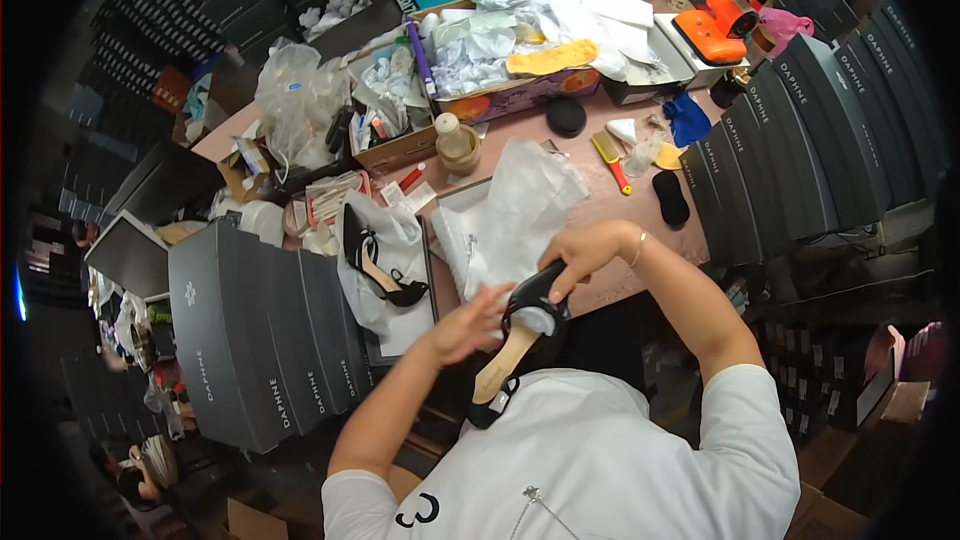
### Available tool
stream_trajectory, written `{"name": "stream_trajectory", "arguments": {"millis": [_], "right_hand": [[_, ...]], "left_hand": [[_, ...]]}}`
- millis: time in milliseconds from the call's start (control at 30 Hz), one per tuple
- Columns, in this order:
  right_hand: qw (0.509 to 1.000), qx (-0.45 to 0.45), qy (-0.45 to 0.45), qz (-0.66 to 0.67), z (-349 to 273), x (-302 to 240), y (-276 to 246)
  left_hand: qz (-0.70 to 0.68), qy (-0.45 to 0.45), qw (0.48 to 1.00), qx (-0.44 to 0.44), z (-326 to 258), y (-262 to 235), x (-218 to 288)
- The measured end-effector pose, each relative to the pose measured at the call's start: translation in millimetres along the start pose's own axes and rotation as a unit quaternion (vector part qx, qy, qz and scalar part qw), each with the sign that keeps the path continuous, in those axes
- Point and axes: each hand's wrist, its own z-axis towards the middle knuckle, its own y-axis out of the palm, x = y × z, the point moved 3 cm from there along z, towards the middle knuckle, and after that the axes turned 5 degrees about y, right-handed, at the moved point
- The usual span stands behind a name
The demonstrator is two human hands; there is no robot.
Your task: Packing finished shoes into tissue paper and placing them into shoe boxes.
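While the right hand point(585, 252) grips the toe end of a black high-heeled shoe point(515, 340) from above, the left hand point(468, 325) rests with open fingers against its side, near the white tissue wad point(535, 320) that sits in the toe. The shoe is held in the air close to the person's chest, sole turned upward, the tan sole facing the camera and the heel pointing toward the body. So both hands are together on this one shoe.

The stuffing seems to be in place or almost in place, as I judge it; if the left fingers are pushing the paper or only steadying the shoe, I cannot tell.

The second black heel point(378, 265) of the pair lies already on white wrapping paper inside an open shoe box point(425, 315) on the left part of the table. A loose sheet of tissue paper point(520, 205) lies just beyond the hands on the brown table point(610, 210). It looks that one shoe is packed and this one is left to go in, then the box must be closed. Grey closed boxes point(260, 330) stand beside the open one, to its left.
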Motion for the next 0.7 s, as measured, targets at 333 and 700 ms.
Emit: {"name": "stream_trajectory", "arguments": {"millis": [333,700], "right_hand": [[0.830,0.412,-0.068,-0.370,80.9,-44.9,88.5],[0.928,0.369,-0.040,-0.032,93.8,-8.9,78.7]], "left_hand": [[-0.313,0.152,0.909,0.228,-15.7,9.0,-29.7],[-0.354,0.215,0.840,0.352,-0.1,-10.1,-40.6]]}}
